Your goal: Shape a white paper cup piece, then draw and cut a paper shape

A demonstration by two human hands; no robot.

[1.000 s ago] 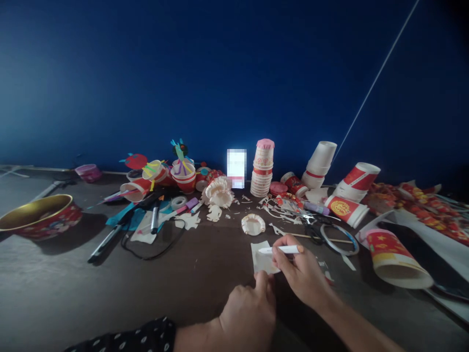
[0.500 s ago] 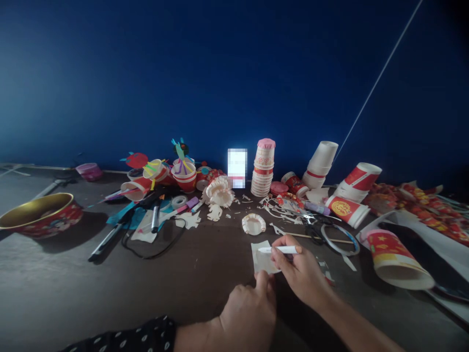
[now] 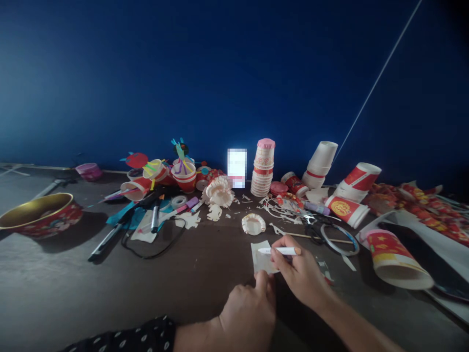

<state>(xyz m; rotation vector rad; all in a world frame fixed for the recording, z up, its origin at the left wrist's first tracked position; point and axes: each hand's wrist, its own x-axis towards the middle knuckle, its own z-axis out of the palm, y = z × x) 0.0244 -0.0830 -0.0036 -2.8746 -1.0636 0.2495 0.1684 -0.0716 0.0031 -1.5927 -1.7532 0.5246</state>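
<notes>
My right hand [image 3: 297, 268] is closed around a white marker [image 3: 285, 251] with an orange end. The marker lies nearly level, its tip at the left over a small white piece of paper [image 3: 259, 263]. At the near edge of that paper is my left hand [image 3: 252, 309], fingers curled and closed on the edge; its underside is hidden. Just beyond the paper lies a round cut cup base [image 3: 253, 224] with a curled rim. Scissors [image 3: 311, 222] and a ring of tape [image 3: 340, 239] rest to the right of it.
A tall stack of paper cups [image 3: 262, 171] stands at the back. Near the right edge, a red cup [image 3: 397, 259] lies on its side beside a dark phone-like slab [image 3: 428, 261]. To the left are a gold-lined bowl [image 3: 40, 215], a utility knife [image 3: 110, 239] and a black-and-white marker [image 3: 155, 219].
Almost nothing differs. The marker and my right hand have shifted very slightly to the left; my left hand stays at the paper's edge.
</notes>
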